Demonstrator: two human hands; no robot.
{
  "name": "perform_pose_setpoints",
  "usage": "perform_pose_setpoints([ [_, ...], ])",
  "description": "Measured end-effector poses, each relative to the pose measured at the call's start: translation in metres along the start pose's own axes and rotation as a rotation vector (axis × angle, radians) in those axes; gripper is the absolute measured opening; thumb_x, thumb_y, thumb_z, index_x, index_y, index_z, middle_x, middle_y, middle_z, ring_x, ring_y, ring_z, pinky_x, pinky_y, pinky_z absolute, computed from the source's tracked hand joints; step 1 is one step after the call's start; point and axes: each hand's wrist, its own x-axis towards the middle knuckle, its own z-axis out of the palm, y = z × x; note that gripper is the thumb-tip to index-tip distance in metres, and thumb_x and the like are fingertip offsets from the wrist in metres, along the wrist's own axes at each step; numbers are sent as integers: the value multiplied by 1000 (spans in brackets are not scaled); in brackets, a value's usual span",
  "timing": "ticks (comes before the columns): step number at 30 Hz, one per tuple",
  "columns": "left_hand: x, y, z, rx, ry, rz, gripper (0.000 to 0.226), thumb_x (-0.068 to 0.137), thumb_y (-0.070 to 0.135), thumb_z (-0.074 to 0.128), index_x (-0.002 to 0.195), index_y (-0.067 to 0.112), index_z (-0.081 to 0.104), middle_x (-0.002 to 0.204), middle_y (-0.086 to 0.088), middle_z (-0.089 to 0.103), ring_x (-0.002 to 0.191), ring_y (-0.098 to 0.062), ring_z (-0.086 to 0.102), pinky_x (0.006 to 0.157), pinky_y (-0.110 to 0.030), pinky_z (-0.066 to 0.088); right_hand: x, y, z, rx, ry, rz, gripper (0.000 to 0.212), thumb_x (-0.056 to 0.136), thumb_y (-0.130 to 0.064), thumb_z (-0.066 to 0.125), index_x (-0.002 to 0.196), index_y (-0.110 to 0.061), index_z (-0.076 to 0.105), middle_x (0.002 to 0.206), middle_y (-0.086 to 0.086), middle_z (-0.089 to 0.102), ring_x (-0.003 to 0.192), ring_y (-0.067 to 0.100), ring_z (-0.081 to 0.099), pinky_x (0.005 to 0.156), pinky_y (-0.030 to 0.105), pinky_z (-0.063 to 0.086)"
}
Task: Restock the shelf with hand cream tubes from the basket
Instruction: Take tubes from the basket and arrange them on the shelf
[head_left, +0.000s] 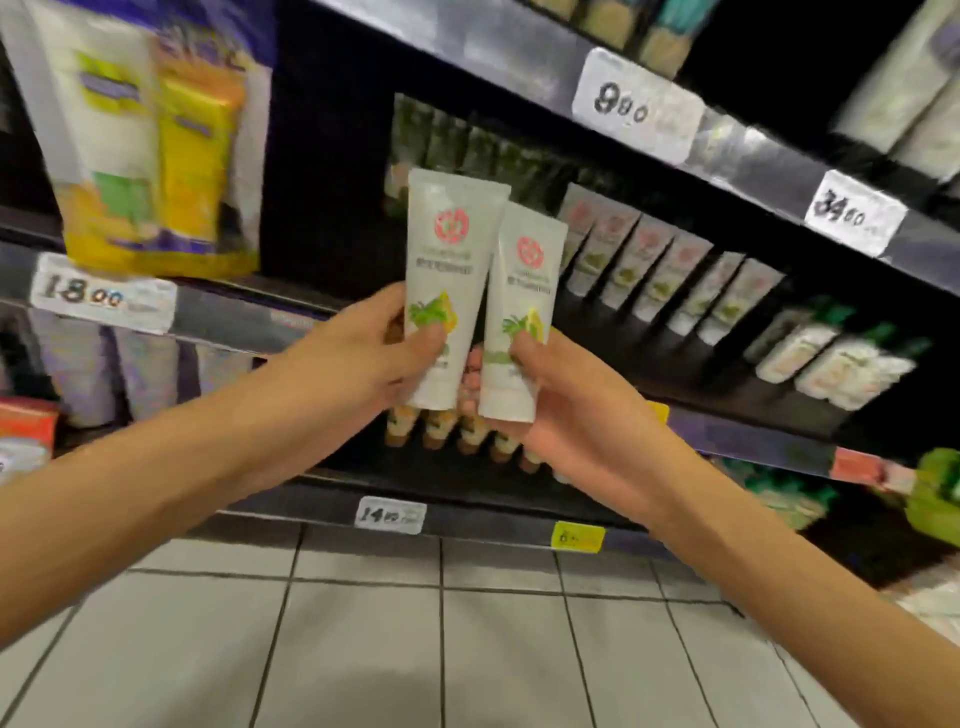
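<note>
Hand cream tubes (524, 312) fill both your hands, at the centre of the frame. Your left hand (374, 353) has thumb and fingers curled round the lower part of the left tube (447, 270). Your right hand (566, 415) grips the lower part of the right tube (522, 364) in the same way. The two tubes stand almost upright, just beside each other, wide flat ends up and printed fronts toward you. That low grip likely leaves the tops free, so each tube can slide in standing.

Behind them, to the right of centre, a row of matching tubes (670, 275) stands on the shelf (753, 434), fronts outward. You seem to hold yours the same way up so that they will match that facing. The row's left end, just behind the right tube, looks like the natural slot, though your tubes hide part of it.

Price tags (854, 213) hang on the shelf edge above. Yellow packs (156, 156) sit blurred at the upper left. Tiled floor (363, 623) fills the bottom of the frame. A green object (935, 493) shows at the right edge; you cannot tell whether it is the basket.
</note>
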Motion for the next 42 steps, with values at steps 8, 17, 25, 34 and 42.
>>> perform_pose_setpoints([
  [8,110,-21,72,447,66,142,34,87,11,58,112,32,51,107,22,59,94,9,58,79,-7,48,22,-13,-155,-204,247,-180,35,86,-15,57,120,-22,51,106,-8,70,104,9,64,87,24,54],
  [17,217,-62,88,806,247,146,48,91,17,53,136,16,36,139,-2,46,128,-17,43,95,-24,33,104,-9,-240,-371,271,-229,45,85,-1,59,124,-19,44,130,8,54,119,17,51,97,28,44],
  [25,236,-74,83,902,265,199,59,84,16,64,135,17,36,138,-1,48,126,-15,44,90,-19,31,123,-8,-248,-760,294,-284,50,85,-15,63,132,-15,45,133,1,52,122,13,47,99,25,36],
  [34,265,-73,87,892,264,187,60,82,10,65,135,13,38,135,-6,51,125,-20,48,105,-37,40,143,-8,-256,-872,357,-337,51,85,-17,64,132,-13,46,135,4,53,123,16,48,93,20,34],
  [42,273,-75,86,901,245,195,54,83,9,64,132,10,41,133,-8,52,123,-20,50,103,-34,42,148,-7,-259,-874,349,-357,51,85,-17,64,132,-13,46,134,3,53,115,7,47,91,18,34],
])
